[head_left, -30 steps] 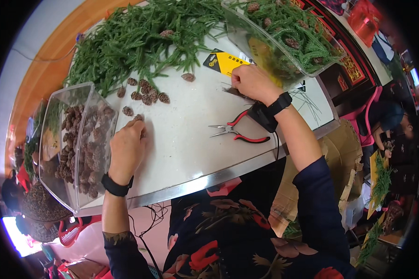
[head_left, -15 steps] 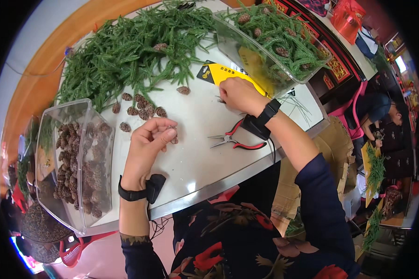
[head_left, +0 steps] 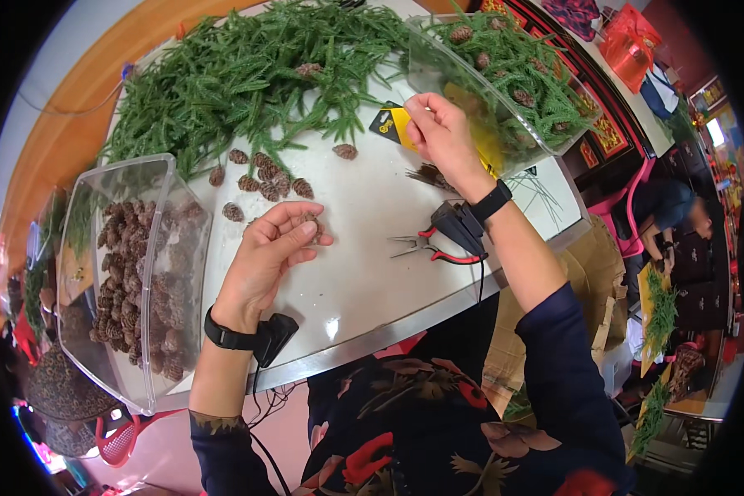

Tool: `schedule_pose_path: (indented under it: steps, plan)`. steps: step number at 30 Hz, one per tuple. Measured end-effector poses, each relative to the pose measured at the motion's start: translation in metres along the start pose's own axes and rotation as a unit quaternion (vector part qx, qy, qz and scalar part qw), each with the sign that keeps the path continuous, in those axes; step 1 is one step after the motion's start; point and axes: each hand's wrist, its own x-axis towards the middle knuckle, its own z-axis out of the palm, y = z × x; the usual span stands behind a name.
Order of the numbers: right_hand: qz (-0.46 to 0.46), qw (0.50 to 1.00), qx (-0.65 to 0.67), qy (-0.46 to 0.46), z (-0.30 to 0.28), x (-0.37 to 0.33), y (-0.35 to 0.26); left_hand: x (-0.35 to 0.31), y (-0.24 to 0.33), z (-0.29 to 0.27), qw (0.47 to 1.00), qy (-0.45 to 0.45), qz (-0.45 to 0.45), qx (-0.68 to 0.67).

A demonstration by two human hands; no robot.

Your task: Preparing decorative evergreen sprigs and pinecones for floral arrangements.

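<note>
Between the thumb and fingers of my left hand (head_left: 266, 252) is a small brown pine cone (head_left: 314, 229), held just above the white table. My right hand (head_left: 443, 136) is raised with its fingertips pinched together; what they hold, if anything, is too thin to make out. Below it lies a bundle of thin dark wires (head_left: 428, 174). Pliers with red and black handles (head_left: 426, 241) rest on the table, jaws pointing left, partly behind the black device on my right wrist. Several loose pine cones (head_left: 269, 172) lie beyond my left hand.
Green artificial fir sprigs (head_left: 248, 70) are heaped at the far side. A clear bin of pine cones (head_left: 146, 285) stands left; another clear bin (head_left: 546, 147) with sprigs and cones is at the far right. Yellow packaging (head_left: 398, 126) lies beside it. Another person (head_left: 670, 211) sits at right.
My right hand has lifted from the wire bundle, moving up and away, fingers pinched. My left hand still holds the pine cone, slightly turned. The view has shifted a little.
</note>
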Motion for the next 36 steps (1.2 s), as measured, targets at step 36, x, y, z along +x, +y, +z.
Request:
schedule_pose_path:
  steps: [36]
  plan:
    - [-0.306,0.938,-0.118,-0.115,0.083,-0.068,0.006,-0.005,-0.014,0.007,0.977,0.109,0.184,0.008]
